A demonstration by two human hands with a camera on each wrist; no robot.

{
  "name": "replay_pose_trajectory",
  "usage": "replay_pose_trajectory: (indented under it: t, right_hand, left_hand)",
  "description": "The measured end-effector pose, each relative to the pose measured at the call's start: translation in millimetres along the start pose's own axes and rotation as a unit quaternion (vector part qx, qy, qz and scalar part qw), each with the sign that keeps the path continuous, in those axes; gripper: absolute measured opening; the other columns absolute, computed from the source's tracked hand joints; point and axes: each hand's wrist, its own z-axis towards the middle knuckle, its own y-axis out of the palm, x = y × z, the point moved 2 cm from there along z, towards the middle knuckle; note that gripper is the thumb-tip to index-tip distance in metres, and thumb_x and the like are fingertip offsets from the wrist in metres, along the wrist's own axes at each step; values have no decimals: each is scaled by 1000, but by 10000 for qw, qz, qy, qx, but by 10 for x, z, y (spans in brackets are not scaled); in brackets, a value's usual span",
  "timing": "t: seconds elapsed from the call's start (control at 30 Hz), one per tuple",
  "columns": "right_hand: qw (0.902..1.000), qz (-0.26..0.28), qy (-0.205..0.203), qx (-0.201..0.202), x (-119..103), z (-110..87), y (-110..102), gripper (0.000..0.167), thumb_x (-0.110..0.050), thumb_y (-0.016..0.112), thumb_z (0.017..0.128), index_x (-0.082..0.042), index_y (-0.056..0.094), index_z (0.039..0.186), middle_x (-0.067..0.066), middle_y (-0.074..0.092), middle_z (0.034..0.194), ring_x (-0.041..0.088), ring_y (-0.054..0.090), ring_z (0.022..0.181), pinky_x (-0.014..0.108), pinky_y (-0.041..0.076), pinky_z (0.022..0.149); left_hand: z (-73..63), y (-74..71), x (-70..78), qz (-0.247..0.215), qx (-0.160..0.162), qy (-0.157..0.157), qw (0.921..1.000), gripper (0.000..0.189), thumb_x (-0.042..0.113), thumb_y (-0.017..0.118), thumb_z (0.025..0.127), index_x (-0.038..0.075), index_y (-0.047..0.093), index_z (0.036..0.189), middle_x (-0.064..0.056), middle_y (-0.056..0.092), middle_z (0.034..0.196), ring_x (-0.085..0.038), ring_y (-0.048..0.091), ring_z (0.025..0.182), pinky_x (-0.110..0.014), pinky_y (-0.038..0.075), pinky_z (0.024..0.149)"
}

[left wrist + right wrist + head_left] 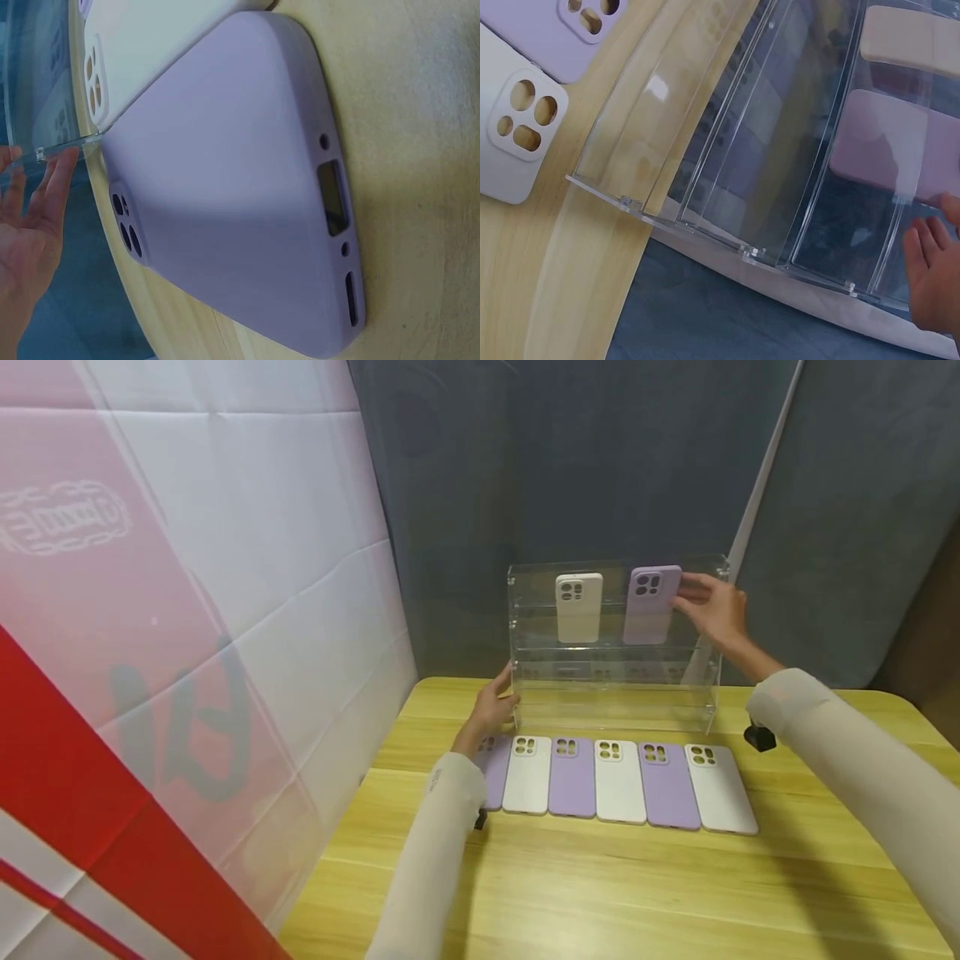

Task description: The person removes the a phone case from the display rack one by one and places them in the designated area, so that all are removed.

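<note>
In the head view, my right hand (718,610) holds a purple phone case (651,610) by its right edge, thumb in front. The case stands upright on the upper part of a clear acrylic rack (615,697). Left of it on the rack stands a white phone case (579,610). My left hand (491,706) touches the rack's left side panel low down. In the left wrist view, the fingers (54,184) reach the clear panel, largely extended. The right wrist view shows the held purple case (885,142) through the acrylic, partly cut off with the hand.
Before the rack, several cases lie in a row, white and purple alternating, including a white case (722,789) at the right end. The wooden table (585,893) meets a white and red printed sheet (300,643) at left. A dark curtain (465,510) hangs behind.
</note>
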Motion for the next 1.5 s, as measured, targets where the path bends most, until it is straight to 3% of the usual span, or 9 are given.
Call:
replay_pose_trajectory:
  t: [0.13, 0.27, 0.37, 0.5, 0.67, 0.87, 1.07, 1.3, 1.5]
  right_hand:
    - [9996, -234, 54, -123, 7, -3, -30, 48, -16, 76, 96, -1, 62, 141, 24, 70, 122, 36, 71, 110, 31, 57, 93]
    - [9993, -342, 129, -116, 14, -13, -49, 45, -15, 75, 97, 0, 64, 139, 24, 71, 120, 43, 70, 109, 17, 53, 73]
    - [9994, -306, 141, -97, 21, 1, -59, 43, -15, 75, 97, 0, 65, 136, 25, 70, 119, 44, 69, 108, 34, 56, 95]
    - [9997, -239, 58, -53, -10, 53, -85, 41, -16, 76, 96, 1, 66, 133, 26, 70, 116, 46, 68, 109, 52, 32, 120]
    - [9995, -274, -122, 114, -97, 132, -161, 38, -14, 76, 96, 1, 68, 130, 26, 70, 113, 39, 70, 111, 50, 28, 118]
    - [9992, -255, -197, 217, -165, 153, -276, 38, -12, 78, 94, 1, 68, 129, 26, 71, 111, -11, 66, 89, 49, 34, 116]
    - [9990, -295, -162, 309, -210, 171, -367, 37, -15, 76, 96, 1, 68, 129, 25, 70, 113, 30, 70, 115, 49, 30, 116]
    - [9989, -101, -291, 364, -269, 180, -462, 36, -12, 77, 95, 2, 68, 127, 27, 70, 114, -31, 46, 74, 43, 30, 115]
    - [9985, -228, -228, 433, -278, 143, -558, 38, -13, 77, 95, 0, 68, 130, 25, 71, 119, -26, 54, 81, 10, 42, 90]
  left_hand:
    - [14, 35, 1, 40, -22, 0, 10000, 76, 1, 56, 104, 39, 28, 163, -11, 34, 167, -42, 53, 137, -49, 64, 87]
    - [35, 65, -6, 44, -77, 4, 10000, 76, 1, 55, 105, 40, 26, 163, -10, 33, 167, -42, 52, 138, -48, 63, 89]
    - [45, 71, -13, 55, -86, -20, 9999, 76, 2, 56, 105, 41, 26, 163, -10, 33, 167, -42, 53, 137, -47, 63, 89]
    - [57, 60, -11, 86, -50, -49, 9999, 77, 2, 56, 105, 41, 27, 163, -11, 33, 167, -42, 54, 137, -46, 64, 88]
    - [79, 62, 6, 43, -78, -9, 10000, 77, 1, 55, 105, 42, 25, 163, -11, 32, 168, -42, 52, 138, -48, 62, 91]
    - [94, 68, -3, 22, -110, -64, 9999, 77, 4, 56, 105, 45, 25, 163, -8, 31, 169, -41, 51, 139, -49, 61, 94]
    - [97, 63, -21, 43, -131, -86, 9999, 76, 4, 55, 106, 42, 24, 164, -9, 31, 168, -41, 52, 139, -49, 61, 94]
    - [124, 37, -64, 59, -40, -38, 10000, 77, 1, 55, 105, 41, 25, 164, -12, 32, 168, -43, 51, 138, -48, 62, 92]
    - [115, 18, -71, 24, -56, -28, 10000, 77, 1, 54, 105, 40, 24, 164, -10, 32, 168, -43, 52, 138, -49, 62, 92]
